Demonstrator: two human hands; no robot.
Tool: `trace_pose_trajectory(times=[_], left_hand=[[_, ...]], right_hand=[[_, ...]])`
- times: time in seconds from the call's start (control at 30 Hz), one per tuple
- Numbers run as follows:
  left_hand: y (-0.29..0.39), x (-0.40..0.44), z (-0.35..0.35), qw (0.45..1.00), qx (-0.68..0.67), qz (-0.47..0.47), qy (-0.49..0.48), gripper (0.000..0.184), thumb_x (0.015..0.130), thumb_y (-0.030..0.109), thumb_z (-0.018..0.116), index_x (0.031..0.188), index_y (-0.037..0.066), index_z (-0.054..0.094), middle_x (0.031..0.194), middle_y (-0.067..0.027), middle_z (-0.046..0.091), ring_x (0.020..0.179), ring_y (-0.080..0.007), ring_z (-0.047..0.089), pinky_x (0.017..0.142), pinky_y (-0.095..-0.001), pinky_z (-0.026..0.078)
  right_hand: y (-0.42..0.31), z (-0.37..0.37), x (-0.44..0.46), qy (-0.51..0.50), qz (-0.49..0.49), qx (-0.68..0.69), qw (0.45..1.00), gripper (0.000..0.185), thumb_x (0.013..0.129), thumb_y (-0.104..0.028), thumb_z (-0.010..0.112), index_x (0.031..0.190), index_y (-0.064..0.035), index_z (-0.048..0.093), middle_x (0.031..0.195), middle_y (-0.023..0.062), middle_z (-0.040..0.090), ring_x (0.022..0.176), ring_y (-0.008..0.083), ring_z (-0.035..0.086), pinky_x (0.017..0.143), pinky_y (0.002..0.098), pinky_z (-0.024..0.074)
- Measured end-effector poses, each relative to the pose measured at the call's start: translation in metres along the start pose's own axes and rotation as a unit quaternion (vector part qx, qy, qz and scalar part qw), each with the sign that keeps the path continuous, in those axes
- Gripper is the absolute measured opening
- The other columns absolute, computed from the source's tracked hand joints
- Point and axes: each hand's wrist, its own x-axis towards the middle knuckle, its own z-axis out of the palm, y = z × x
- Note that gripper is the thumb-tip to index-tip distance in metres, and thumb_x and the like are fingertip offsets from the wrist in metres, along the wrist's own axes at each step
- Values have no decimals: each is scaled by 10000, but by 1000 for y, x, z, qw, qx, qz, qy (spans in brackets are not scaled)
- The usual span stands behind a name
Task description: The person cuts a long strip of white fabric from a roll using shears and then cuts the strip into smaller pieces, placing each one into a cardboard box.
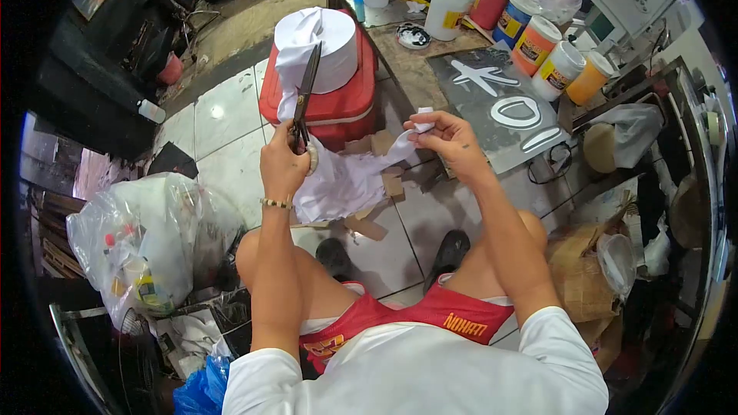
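Observation:
My left hand (286,165) grips a pair of dark scissors (309,81) by the handles, with the blades pointing up and away from me. Pinched between the fingers of my right hand (452,144) is one end of a white fabric strip (393,152). This strip runs back to a bunched mass of white fabric (338,184) hanging below my left hand. Behind the scissors, a thick white roll (338,50) of the same-looking material sits on a red cooler box (338,111), its loose length draping over the side toward my left hand.
Several paint tubs (536,44) line the low table on the right, beside a dark sign board (496,107) with white shapes. A clear plastic bag (157,242) of containers lies at left. Cardboard pieces (369,227) lie on the tiled floor (227,119); a brown carton (580,269) stands at right.

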Motion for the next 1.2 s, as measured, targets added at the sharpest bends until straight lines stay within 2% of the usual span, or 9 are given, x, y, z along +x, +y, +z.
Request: trace_pose_trajectory(times=[0.1, 0.23, 0.27, 0.33, 0.43, 0.57, 0.67, 0.83, 1.2], left_hand=[[-12, 3, 0, 985, 171, -26, 23, 424, 694, 213, 698, 1103, 110, 655, 747, -169, 683, 715, -382, 668, 663, -485, 516], [-6, -4, 10, 974, 211, -16, 76, 372, 738, 151, 693, 1095, 56, 648, 715, -132, 691, 677, -292, 687, 634, -405, 527], [-3, -6, 15, 998, -20, -53, 18, 386, 756, 103, 691, 1127, 28, 620, 738, -116, 698, 679, -239, 685, 624, -354, 523], [13, -17, 23, 912, -378, -123, -103, 498, 779, -21, 692, 1241, -33, 505, 878, -100, 709, 750, -131, 665, 629, -231, 504], [51, -47, 37, 761, -568, -57, -308, 704, 742, 118, 808, 1317, 25, 413, 1187, -169, 646, 971, -211, 670, 752, -293, 536], [54, -96, 79, 575, -619, -134, -517, 838, 761, 195, 822, 1439, 90, 340, 1338, -161, 561, 1251, -252, 539, 1004, -354, 446], [65, -112, 91, 539, -585, -199, -572, 793, 777, 134, 777, 1441, 95, 345, 1345, -162, 553, 1264, -250, 525, 1015, -356, 435], [60, -104, 107, 570, -592, -173, -544, 805, 755, 100, 791, 1429, 91, 351, 1394, -185, 512, 1294, -310, 506, 1040, -406, 441], [71, -84, 78, 711, -520, -58, -470, 801, 783, 93, 806, 1439, 52, 348, 1296, -198, 591, 1126, -242, 629, 906, -327, 520]], right_hand=[[-1, 3, 0, 14, -17, -37, 999, 267, 870, 41, 605, 1124, 6, 679, 1088, 86, 694, 958, 119, 638, 827, 257, 506], [-5, -4, 1, 71, -51, -115, 990, 250, 854, 31, 626, 1082, -14, 720, 1037, 57, 697, 822, 75, 569, 729, 231, 450], [-5, -7, 3, 73, -56, -117, 989, 250, 854, 31, 626, 1082, -14, 720, 1037, 57, 697, 822, 75, 569, 729, 231, 450], [-3, -17, 7, 156, -105, -138, 972, 215, 863, 2, 639, 1046, -34, 745, 997, 33, 700, 738, 70, 502, 686, 224, 415], [-1, -40, 13, 201, -143, -166, 955, 246, 867, -5, 656, 1107, -30, 709, 1003, 53, 704, 765, 71, 562, 686, 221, 457], [-22, -50, 8, 254, -140, -105, 951, 362, 867, -5, 681, 1214, -12, 576, 1038, 114, 698, 876, 115, 658, 726, 249, 545], [-29, -54, 5, 281, -147, -120, 941, 335, 865, -8, 684, 1184, -3, 582, 1035, 108, 695, 859, 117, 655, 721, 254, 545], [-36, -38, -10, 224, -147, -65, 961, 305, 855, 7, 693, 1146, -11, 605, 1012, 88, 652, 891, 125, 644, 725, 247, 549], [-51, -52, -26, 64, -43, -93, 993, 357, 857, -55, 628, 1212, -24, 610, 952, 18, 586, 884, 89, 552, 822, 248, 471]])
